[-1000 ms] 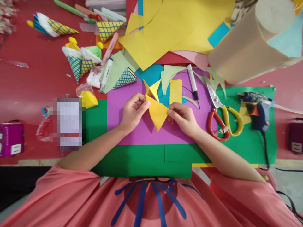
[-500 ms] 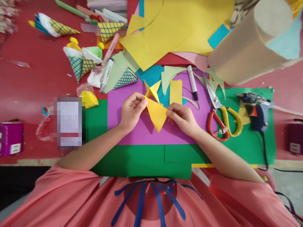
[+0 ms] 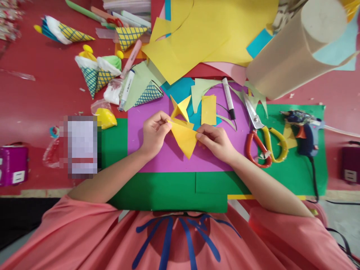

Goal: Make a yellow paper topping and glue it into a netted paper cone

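Note:
Between my two hands is a folded piece of yellow paper (image 3: 184, 140), its point hanging down toward me. My left hand (image 3: 155, 134) pinches its upper left corner between thumb and fingers. At the right corner, my right hand (image 3: 216, 141) grips the paper's edge the same way. Just beyond it, a folded yellow paper shape with pointed tips (image 3: 180, 107) rests on the purple sheet (image 3: 157, 159). A small yellow paper rectangle (image 3: 209, 110) lies to the right of that shape.
Red-and-yellow-handled scissors (image 3: 254, 116) and a glue gun (image 3: 308, 137) lie at the right. A marker (image 3: 228, 98) lies beyond my right hand. Paper cones (image 3: 90, 73) are at the upper left, near a bag of yellow material (image 3: 106, 117). A large roll (image 3: 295, 52) stands at the upper right.
The folded yellow paper has shifted slightly left and toward me, with both hands still on it. Its upper edge is tilted a little differently.

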Motion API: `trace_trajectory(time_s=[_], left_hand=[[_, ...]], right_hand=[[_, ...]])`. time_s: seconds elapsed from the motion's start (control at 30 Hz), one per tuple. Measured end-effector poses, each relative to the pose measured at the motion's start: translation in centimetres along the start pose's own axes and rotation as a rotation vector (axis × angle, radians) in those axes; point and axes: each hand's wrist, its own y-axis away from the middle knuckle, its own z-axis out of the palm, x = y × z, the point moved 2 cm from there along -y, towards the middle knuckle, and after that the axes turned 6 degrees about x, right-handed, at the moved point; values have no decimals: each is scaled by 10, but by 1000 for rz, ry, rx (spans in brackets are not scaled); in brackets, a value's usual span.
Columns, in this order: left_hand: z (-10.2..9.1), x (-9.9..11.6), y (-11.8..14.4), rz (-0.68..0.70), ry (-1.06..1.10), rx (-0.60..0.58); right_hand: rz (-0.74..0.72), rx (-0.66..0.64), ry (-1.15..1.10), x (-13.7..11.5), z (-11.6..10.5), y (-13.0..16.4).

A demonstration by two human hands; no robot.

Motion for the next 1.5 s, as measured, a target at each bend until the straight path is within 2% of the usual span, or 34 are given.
trace_trajectory(time_s=[0.47,0.53,0.67,0.73,0.97,1.17,1.5], left_hand=[[0,9,0,76,-132,-5],[3,13,3,76,-145,-56],[12,17,11,-23,-234,-353],[15,19,12,-42,-297,-424],[15,21,10,4,-332,-376],[16,22,11,-34,-332,-492],[15,24,11,-92,-294,-539]], right_hand=[[13,-4,-25,2,-1,0],[23,28,-49,2,0,1],[100,153,-185,5,0,3],[129,185,-250,5,1,3],[148,182,-273,4,1,4],[168,264,-314,3,-1,3],[159,280,-387,5,-4,1]])
